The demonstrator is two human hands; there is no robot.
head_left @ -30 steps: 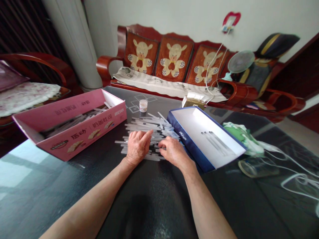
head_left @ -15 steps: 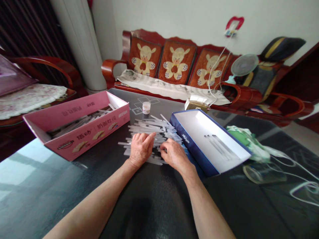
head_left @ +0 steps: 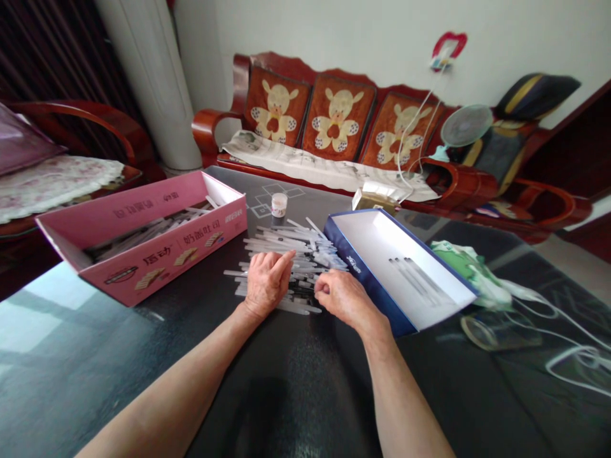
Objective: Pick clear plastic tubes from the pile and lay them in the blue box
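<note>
From the head camera, the left hand [head_left: 266, 285] lies palm down on the near part of a loose pile of translucent plastic sticks [head_left: 291, 245], its fingers extended and its index finger pointing up the heap, with no clamp on anything. The right hand [head_left: 344, 300] sits at the pile's right edge with its fingers curled inward; whether they pinch a stick cannot be told from this view. A flat, steady left hand seems a sound way to keep the loose sticks from sliding while the curled right fingers work at the edge. The pile lies on a black glass tabletop [head_left: 305, 381], between a pink cardboard box [head_left: 167, 252] holding more sticks and a white box [head_left: 363, 245] with a blue rim holding a few. A small white-lidded jar [head_left: 279, 205] stands just beyond the pile.
</note>
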